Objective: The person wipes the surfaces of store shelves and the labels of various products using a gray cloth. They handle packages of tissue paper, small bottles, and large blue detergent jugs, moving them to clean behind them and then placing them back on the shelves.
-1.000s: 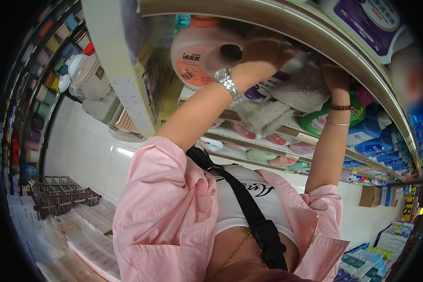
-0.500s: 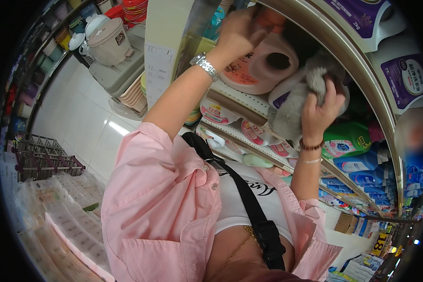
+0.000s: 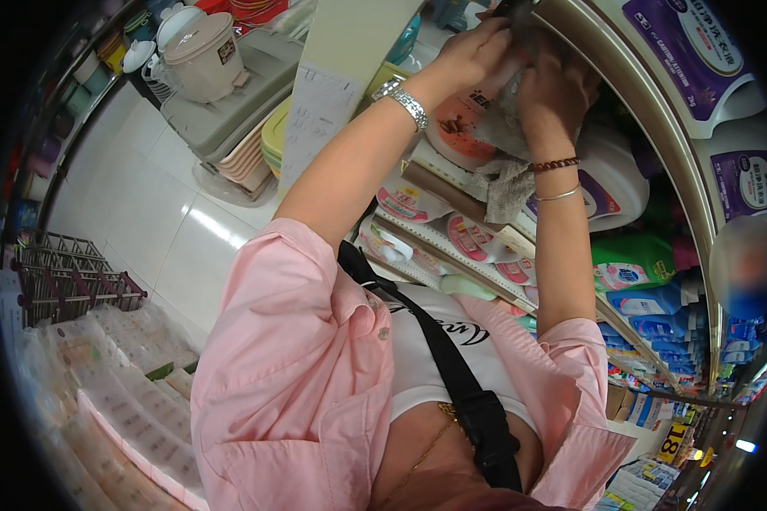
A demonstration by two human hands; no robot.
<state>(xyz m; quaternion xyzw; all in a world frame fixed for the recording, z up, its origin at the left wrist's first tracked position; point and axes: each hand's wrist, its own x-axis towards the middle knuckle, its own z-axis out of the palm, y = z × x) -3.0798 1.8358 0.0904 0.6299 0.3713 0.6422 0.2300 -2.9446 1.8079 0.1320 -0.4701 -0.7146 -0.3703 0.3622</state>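
Observation:
A pale pink detergent jug (image 3: 452,134) with an orange label stands on a shelf, partly covered by a grey cloth (image 3: 504,192). My left hand (image 3: 479,53), a metal watch at its wrist, is closed about the top of this jug; its fingertips and the cap are hidden. Close beside it, my right hand (image 3: 559,95) presses the bunched cloth against the upper part of the jug, and one end hangs down over the shelf edge. Just right of the cloth stands a white jug (image 3: 626,175) with a purple label.
A curved metal shelf edge (image 3: 652,81) runs above my hands, with purple-labelled jugs (image 3: 746,183) on it. Lower shelves hold green bottles (image 3: 631,262) and blue packs. A shelf end panel (image 3: 337,72) stands left of my left arm. Lidded buckets (image 3: 200,55) and a wire rack (image 3: 72,277) are farther left.
My right hand has moved left and up with the cloth, from the purple-labelled jug to the pink one. My left hand stays at the jug's top, shifted slightly right in view.

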